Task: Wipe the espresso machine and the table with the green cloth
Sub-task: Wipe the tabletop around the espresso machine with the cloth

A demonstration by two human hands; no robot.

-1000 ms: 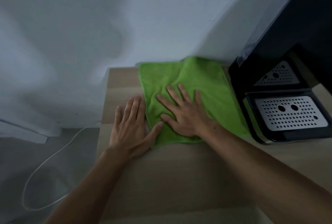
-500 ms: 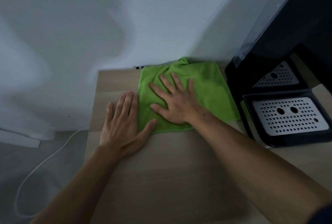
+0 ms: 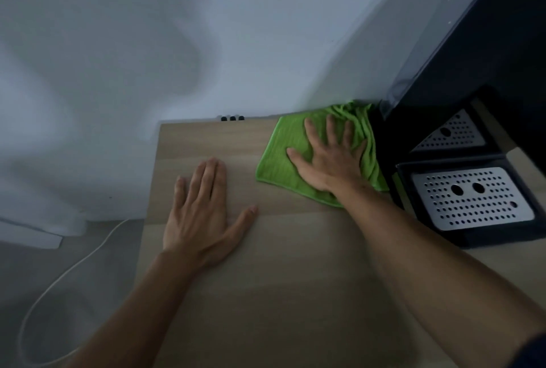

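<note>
Two hands lie flat on the surface (image 3: pixel 295 279). The right hand (image 3: pixel 328 161) presses the green cloth (image 3: pixel 280 155) with its fingers (image 3: pixel 331 136) straight and spread apart; nothing is gripped. The left hand (image 3: pixel 201 214) rests palm-down on bare wood, fingers straight and close together, thumb out.

Change from one second ago:
1. The cloth has moved toward the espresso machine (image 3: pixel 472 57). Its right edge is now bunched into folds against the machine's black base, near the back wall.
2. The left thumb, formerly at the cloth's near-left corner, is now well apart from the cloth, with a strip of bare wood between them.
3. The left hand stays flat and appears to serve as a brace only.

Assessment: the stroke has covered the back part of the surface and has reached the machine. The near part of the surface, the machine body and the drip tray (image 3: pixel 472 199) probably remain to be wiped. The bunched edge may need flattening first.
</note>
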